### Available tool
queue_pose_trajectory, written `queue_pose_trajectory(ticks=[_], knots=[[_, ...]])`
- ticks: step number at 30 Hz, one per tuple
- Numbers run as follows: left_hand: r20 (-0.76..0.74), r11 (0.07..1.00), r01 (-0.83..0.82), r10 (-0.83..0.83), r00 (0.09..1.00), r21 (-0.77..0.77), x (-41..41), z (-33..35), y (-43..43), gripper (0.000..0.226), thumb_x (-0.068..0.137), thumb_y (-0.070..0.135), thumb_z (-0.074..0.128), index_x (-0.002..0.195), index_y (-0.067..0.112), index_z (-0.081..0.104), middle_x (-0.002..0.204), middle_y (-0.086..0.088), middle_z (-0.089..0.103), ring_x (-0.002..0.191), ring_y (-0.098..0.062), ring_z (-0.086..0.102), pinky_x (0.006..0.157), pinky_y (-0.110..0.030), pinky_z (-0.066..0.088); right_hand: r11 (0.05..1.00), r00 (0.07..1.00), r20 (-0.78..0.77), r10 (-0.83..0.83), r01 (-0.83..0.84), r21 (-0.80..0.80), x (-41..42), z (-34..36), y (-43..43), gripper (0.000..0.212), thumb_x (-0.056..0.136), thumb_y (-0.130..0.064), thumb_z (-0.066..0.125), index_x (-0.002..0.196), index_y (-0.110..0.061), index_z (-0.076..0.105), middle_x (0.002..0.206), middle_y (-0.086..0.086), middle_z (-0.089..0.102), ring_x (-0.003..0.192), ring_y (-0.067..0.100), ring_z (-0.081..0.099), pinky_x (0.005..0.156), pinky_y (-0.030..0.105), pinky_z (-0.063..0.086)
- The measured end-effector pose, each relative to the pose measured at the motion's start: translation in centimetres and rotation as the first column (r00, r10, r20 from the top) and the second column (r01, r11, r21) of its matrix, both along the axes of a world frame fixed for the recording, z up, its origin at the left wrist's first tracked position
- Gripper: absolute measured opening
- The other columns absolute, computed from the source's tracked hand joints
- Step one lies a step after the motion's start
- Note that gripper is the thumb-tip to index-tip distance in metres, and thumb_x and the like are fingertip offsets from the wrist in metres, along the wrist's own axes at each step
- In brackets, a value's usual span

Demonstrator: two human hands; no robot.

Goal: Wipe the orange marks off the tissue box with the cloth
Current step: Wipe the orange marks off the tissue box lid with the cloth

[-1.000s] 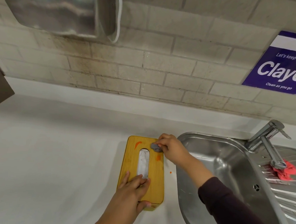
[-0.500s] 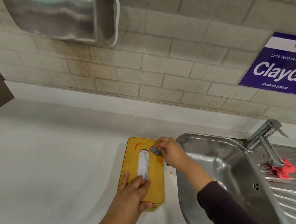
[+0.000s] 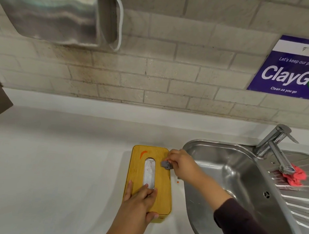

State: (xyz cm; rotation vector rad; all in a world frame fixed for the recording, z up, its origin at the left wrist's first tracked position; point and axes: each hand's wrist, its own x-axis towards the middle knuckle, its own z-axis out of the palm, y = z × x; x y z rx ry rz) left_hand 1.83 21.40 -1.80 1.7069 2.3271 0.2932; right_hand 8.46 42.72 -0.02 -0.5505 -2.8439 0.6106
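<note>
A tissue box (image 3: 160,195) with a bamboo lid lies flat on the white counter, its long slot showing white tissue. An orange mark (image 3: 143,153) curves across the lid's far left corner. My left hand (image 3: 138,204) rests flat on the near end of the lid, fingers spread, thumb over the near right edge. My right hand (image 3: 180,164) pinches a small grey cloth (image 3: 166,165) and presses it on the lid's right side, beside the slot. No orange shows around the cloth there.
A steel sink (image 3: 237,176) sits right of the box, with a tap (image 3: 275,144) and a pink rag (image 3: 294,177) on the drainer. A tiny orange speck (image 3: 177,181) lies on the counter. A metal dispenser (image 3: 55,11) hangs on the tiled wall above.
My right hand has rubbed the cloth towards me along the lid's right side; the orange smear seen there a second ago no longer shows. My left hand has stayed put.
</note>
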Motion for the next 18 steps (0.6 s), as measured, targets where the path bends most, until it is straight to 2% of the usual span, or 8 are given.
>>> queue_pose_trajectory(ticks=[4,6,8,10,13,14,16,18], knots=[[-0.020,1.000,0.013,-0.012,1.000,0.011,0.0,0.1,0.1,0.066,0.089,0.052,0.042,0.146,0.026,0.019,0.149,0.016,0.025,0.143,-0.004,0.007,0.106,-0.042,-0.028,0.991,0.981,0.153,0.121,-0.111,-0.072,2.1,1.1,-0.2,0.026,0.078,0.004,0.048,0.083,-0.009,0.071,0.088,0.007,0.067,0.080,0.024,0.059,0.070,0.033,0.049],[-0.105,0.997,0.030,-0.023,0.994,0.064,0.0,0.2,-0.3,0.070,0.076,0.059,0.058,0.136,0.025,0.044,0.136,0.011,0.050,0.136,-0.005,0.034,0.112,-0.048,-0.020,0.999,0.966,0.253,0.046,-0.041,-0.028,2.1,2.2,0.7,0.021,0.079,-0.003,0.050,0.079,-0.011,0.070,0.088,0.003,0.067,0.079,0.019,0.061,0.063,0.023,0.044],[-0.125,0.999,0.030,-0.025,0.992,0.038,0.1,1.3,-0.1,0.070,0.057,0.065,0.072,0.115,0.026,0.065,0.112,0.015,0.067,0.115,-0.003,0.058,0.111,-0.044,-0.009,0.982,0.983,0.091,-0.158,0.166,-0.085,1.1,3.2,1.6,0.019,0.085,-0.005,0.051,0.085,-0.011,0.069,0.088,0.003,0.064,0.078,0.016,0.057,0.059,0.015,0.036],[-0.094,0.998,0.050,-0.048,0.994,0.025,0.2,1.0,0.0,0.072,0.067,0.061,0.066,0.128,0.024,0.054,0.125,0.012,0.059,0.129,-0.006,0.046,0.109,-0.042,-0.025,0.886,0.915,-0.141,-0.379,0.314,-0.341,-0.8,3.9,1.5,0.018,0.090,-0.007,0.051,0.096,-0.008,0.068,0.091,0.003,0.063,0.084,0.015,0.056,0.070,0.018,0.037],[-0.098,0.998,0.059,-0.056,0.994,0.025,0.1,0.9,-0.3,0.075,0.042,0.070,0.074,0.104,0.030,0.070,0.097,0.022,0.069,0.104,0.001,0.063,0.111,-0.042,-0.008,0.814,0.904,-0.153,-0.400,0.273,-0.512,-3.7,4.2,-0.4,0.020,0.090,-0.018,0.057,0.104,-0.009,0.067,0.087,-0.004,0.062,0.080,0.007,0.058,0.071,0.014,0.043],[-0.069,0.997,0.075,-0.074,0.995,0.013,0.0,1.2,-0.3,0.074,0.033,0.072,0.075,0.096,0.031,0.073,0.087,0.024,0.070,0.095,0.003,0.067,0.111,-0.042,-0.004,0.851,0.932,-0.143,-0.334,0.233,-0.471,-4.4,3.8,-1.3,0.019,0.088,-0.018,0.060,0.103,-0.009,0.068,0.081,-0.009,0.060,0.074,-0.002,0.055,0.066,0.008,0.043],[-0.020,0.997,0.069,-0.069,0.997,0.023,0.0,1.2,-0.3,0.075,0.027,0.072,0.075,0.091,0.033,0.074,0.082,0.026,0.069,0.091,0.003,0.068,0.112,-0.040,-0.004,0.928,0.964,-0.118,-0.239,0.191,-0.319,-5.1,2.2,-2.6,0.018,0.086,-0.011,0.061,0.102,-0.007,0.068,0.080,-0.007,0.058,0.073,-0.004,0.053,0.070,0.014,0.044],[-0.018,0.997,0.066,-0.066,0.998,0.040,-0.1,1.1,-0.2,0.076,0.025,0.072,0.075,0.090,0.033,0.075,0.083,0.026,0.070,0.091,0.003,0.068,0.112,-0.040,-0.004,0.970,0.971,-0.077,-0.227,0.218,-0.109,-5.8,0.4,-3.0,0.021,0.088,-0.006,0.054,0.104,-0.009,0.067,0.095,0.009,0.063,0.088,0.014,0.053,0.080,0.026,0.042]])
